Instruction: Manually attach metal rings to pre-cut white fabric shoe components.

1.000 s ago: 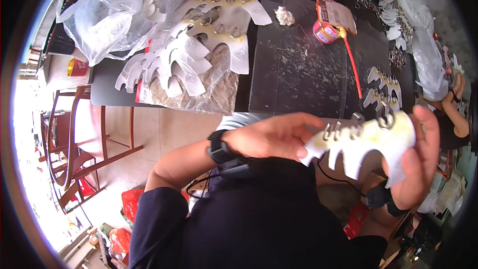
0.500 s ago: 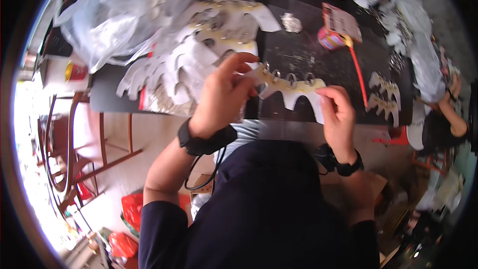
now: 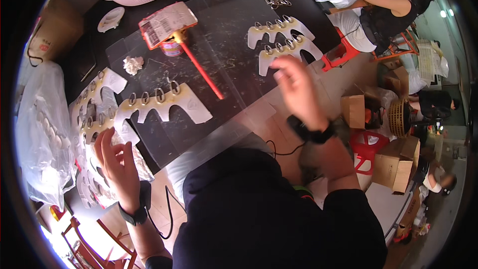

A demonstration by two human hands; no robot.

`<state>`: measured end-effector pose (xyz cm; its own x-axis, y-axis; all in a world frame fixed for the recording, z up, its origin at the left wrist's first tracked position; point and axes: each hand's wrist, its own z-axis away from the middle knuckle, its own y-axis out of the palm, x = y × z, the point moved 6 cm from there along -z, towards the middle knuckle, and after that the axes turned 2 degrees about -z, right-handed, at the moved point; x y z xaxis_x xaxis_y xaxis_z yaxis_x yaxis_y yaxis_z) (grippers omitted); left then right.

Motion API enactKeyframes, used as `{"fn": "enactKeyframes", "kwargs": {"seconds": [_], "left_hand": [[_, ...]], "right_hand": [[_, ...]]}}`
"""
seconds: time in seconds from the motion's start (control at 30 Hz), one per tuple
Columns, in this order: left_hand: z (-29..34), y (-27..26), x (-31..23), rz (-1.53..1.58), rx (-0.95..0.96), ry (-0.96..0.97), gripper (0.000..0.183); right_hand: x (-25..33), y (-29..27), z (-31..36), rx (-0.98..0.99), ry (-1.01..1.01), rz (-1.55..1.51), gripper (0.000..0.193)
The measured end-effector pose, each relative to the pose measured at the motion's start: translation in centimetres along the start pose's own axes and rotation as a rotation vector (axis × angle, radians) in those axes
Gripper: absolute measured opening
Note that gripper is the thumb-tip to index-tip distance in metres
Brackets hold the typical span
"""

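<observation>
At the left edge of the worktop (image 3: 239, 25), the left hand (image 3: 117, 157) lies open, fingers spread, on the stack of white cut-out cards (image 3: 92, 119), holding nothing. Just up and right of it a single white card with metal rings (image 3: 162, 104) lies flat, its long axis running left to right, so the left hand is clearly the nearer one. The right hand (image 3: 294, 82) hovers open and empty, blurred, near the worktop's right edge beside two more ringed cards (image 3: 284, 40).
</observation>
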<state>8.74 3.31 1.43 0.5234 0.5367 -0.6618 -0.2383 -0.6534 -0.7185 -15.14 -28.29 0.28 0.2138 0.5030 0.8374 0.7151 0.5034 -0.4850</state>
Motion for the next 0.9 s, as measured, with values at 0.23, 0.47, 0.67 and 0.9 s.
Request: {"fn": "enactKeyframes", "kwargs": {"seconds": [0.23, 0.47, 0.67, 0.9], "left_hand": [[1.7, 4.3, -6.3, 0.252, 0.297, 0.063, 0.029], [2.9, 7.5, -8.7, 0.317, 0.473, 0.122, 0.029], [3.1, 8.2, -9.6, 0.332, 0.535, 0.172, 0.028], [3.9, 8.4, -9.2, 0.387, 0.568, 0.161, 0.028]], "right_hand": [[-9.6, -10.7, -5.1, -0.061, 0.091, 0.625, 0.032], [-13.0, -11.6, -6.6, 0.082, 0.46, 0.354, 0.036], [-8.1, -10.4, -6.9, 0.487, 0.454, -0.132, 0.019], [3.2, -8.6, -10.3, 0.603, 0.262, -0.306, 0.017]]}}
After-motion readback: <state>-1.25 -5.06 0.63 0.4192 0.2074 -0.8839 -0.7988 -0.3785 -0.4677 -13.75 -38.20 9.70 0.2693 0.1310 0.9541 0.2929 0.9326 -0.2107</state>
